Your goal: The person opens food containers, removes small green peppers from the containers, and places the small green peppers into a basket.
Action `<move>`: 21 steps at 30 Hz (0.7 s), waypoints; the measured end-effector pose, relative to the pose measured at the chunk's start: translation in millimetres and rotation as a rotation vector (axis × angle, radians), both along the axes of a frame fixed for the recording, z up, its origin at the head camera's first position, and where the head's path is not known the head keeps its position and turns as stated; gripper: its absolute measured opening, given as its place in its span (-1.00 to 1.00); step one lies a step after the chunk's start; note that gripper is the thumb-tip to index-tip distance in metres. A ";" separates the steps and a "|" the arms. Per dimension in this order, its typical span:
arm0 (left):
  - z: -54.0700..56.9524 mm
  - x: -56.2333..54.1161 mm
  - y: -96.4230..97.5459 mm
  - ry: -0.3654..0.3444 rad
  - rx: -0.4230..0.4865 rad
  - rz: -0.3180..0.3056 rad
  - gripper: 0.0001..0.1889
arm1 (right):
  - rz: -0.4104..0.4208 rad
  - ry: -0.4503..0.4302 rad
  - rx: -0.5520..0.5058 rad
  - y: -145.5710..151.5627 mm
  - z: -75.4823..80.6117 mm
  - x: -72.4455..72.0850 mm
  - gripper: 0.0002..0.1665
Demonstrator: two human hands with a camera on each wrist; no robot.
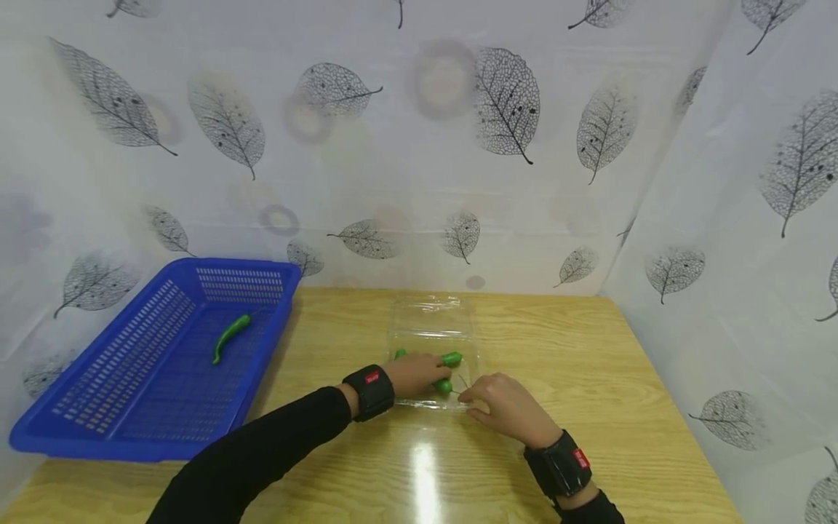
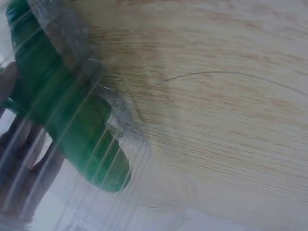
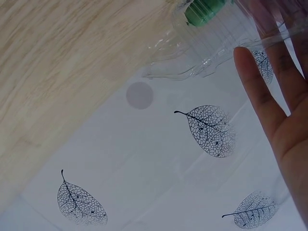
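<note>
A clear plastic box [image 1: 428,402] stands on the table, with several green chili peppers [image 1: 452,359] inside. My left hand [image 1: 415,373] reaches into it from the left and holds a green chili pepper, partly hidden beneath the fingers. Through the clear wall, the left wrist view shows a large green pepper [image 2: 72,125] against the side and blurred fingers [image 2: 43,173] beside it. At the box's front right corner is my right hand [image 1: 513,409], its fingers by the rim. In the right wrist view, the thumb and fingers [image 3: 284,72] are extended and hold nothing visible.
To the left stands a blue slotted plastic basket [image 1: 157,378] with one green chili pepper [image 1: 230,338] in it. The box's clear lid [image 1: 432,314] lies back toward the wall. A leaf-printed white sheet [image 1: 406,175] hangs behind the wood-grain table [image 1: 563,356].
</note>
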State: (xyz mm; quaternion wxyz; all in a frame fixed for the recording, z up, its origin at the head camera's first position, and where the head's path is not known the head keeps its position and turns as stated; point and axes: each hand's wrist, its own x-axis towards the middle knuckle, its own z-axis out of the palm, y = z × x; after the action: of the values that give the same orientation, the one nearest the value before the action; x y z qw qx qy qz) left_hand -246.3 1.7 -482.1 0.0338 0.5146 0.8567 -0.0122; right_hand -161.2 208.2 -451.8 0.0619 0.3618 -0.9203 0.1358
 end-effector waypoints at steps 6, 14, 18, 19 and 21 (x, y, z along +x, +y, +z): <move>-0.6 1.1 2.7 -0.004 -0.029 0.020 -0.79 | 0.021 0.069 0.025 0.4 -3.0 1.8 -0.75; 0.8 0.5 1.5 0.010 -0.003 0.008 -0.77 | 0.029 0.129 0.018 0.1 -6.8 2.2 -0.75; 3.5 0.6 1.1 -0.007 0.010 0.003 -0.78 | 0.026 0.127 0.026 -0.9 -5.9 2.8 -0.76; 2.8 0.0 1.3 -0.013 0.015 0.004 -0.77 | 0.025 0.124 0.026 -1.2 -4.9 3.2 -0.76; 1.2 -2.1 1.3 -0.029 0.035 0.002 -0.78 | 0.025 0.120 0.025 -1.6 -3.5 3.8 -0.76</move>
State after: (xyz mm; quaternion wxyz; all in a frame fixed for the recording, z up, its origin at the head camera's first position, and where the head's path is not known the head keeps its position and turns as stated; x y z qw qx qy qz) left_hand -248.3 2.9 -480.9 0.0374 0.5145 0.8566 0.0105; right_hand -157.4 206.6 -455.4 0.1108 0.3815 -0.9119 0.1031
